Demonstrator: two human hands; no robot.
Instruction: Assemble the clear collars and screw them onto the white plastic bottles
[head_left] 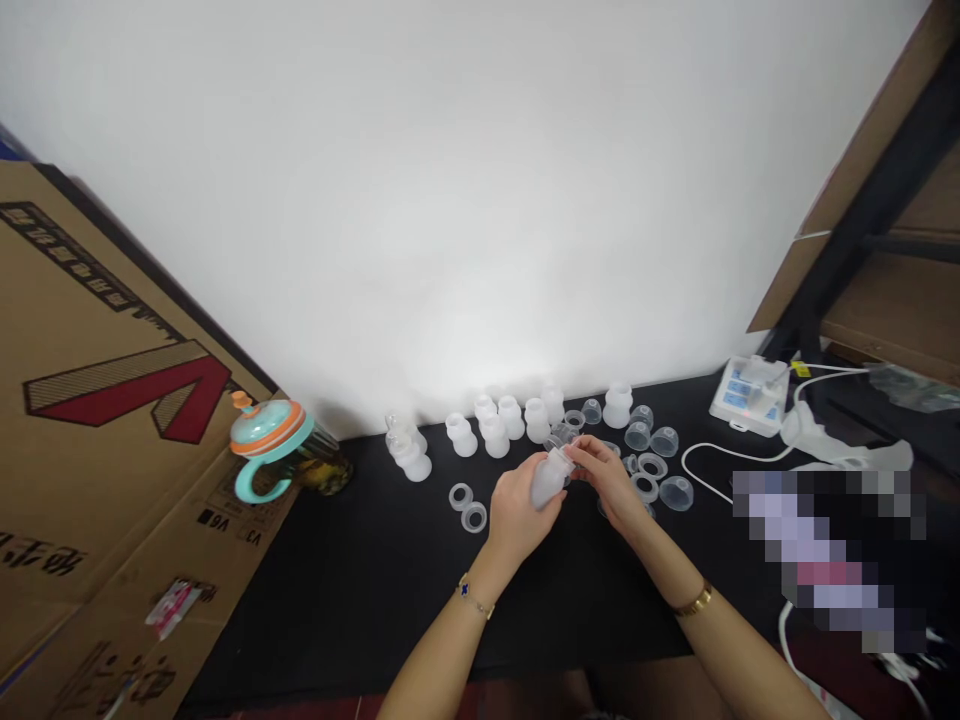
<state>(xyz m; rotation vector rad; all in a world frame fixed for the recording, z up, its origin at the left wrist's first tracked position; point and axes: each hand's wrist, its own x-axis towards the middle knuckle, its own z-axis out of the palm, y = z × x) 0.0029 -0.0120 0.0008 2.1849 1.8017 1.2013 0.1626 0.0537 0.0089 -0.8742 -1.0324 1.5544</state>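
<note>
My left hand [517, 505] is wrapped round a small milky baby bottle [548, 484], which is tilted with its neck toward the right. The fingers of my right hand [604, 470] are closed at the neck end, on a pale collar ring [561, 455]; the fingertips partly hide it. Beyond my hands, several open white bottles [496, 437] stand near the wall. Loose collar rings [474, 517] lie left of my left hand, and more rings [652, 466] lie right of my right hand. Clear dome caps [664, 441] sit beside those. At the left, bottles with clear tops [412, 458] stand together.
A teal-and-orange lidded jug [289, 450] stands at the left by a large cardboard box [112, 400]. A white power strip [750, 395] with a cable [705, 450] lies on the black table [360, 580] at the right. A white wall [480, 200] rises behind.
</note>
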